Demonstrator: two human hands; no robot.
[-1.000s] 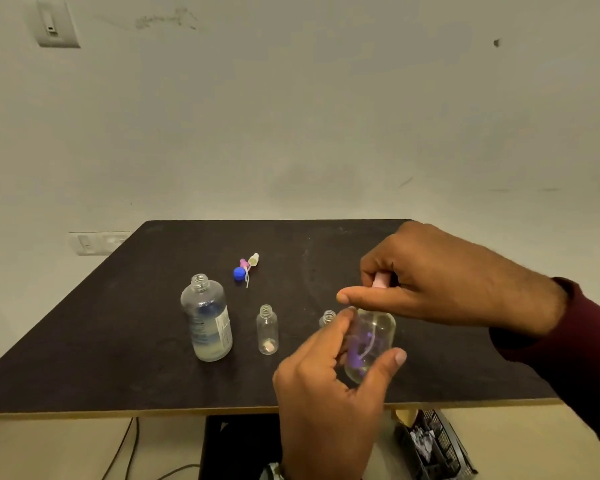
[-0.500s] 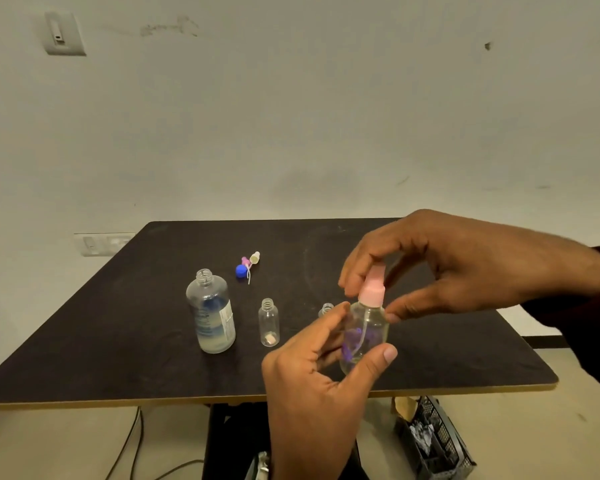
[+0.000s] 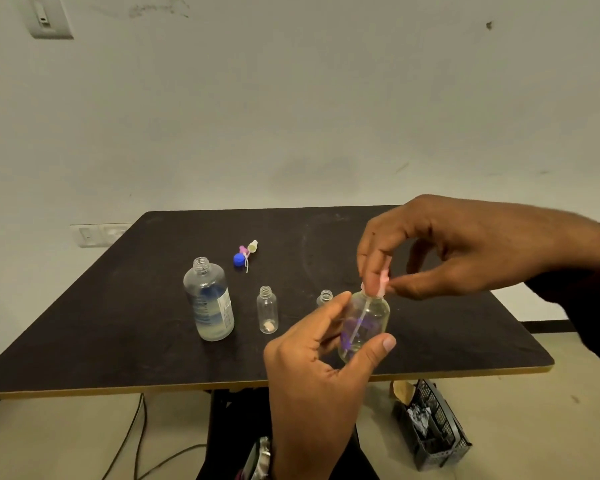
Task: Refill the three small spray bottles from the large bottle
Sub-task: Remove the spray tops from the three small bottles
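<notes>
Head view: above the bench's (image 3: pixel 84 341) front edge, the left hand (image 3: pixel 312 382) grasps the small spray bottle (image 3: pixel 364 323) around its body; the right hand's fingers (image 3: pixel 373 282) pinch its pink spray cap (image 3: pixel 383 284). The bottle looks light, smooth, probably slippery clear plastic, best held mid-body.

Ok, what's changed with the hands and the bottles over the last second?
The right hand has shifted from covering the pink spray top to pinching it with its fingertips. The left hand still grips the small spray bottle above the table. The large bottle, the two open small bottles and the loose caps haven't moved.
</notes>
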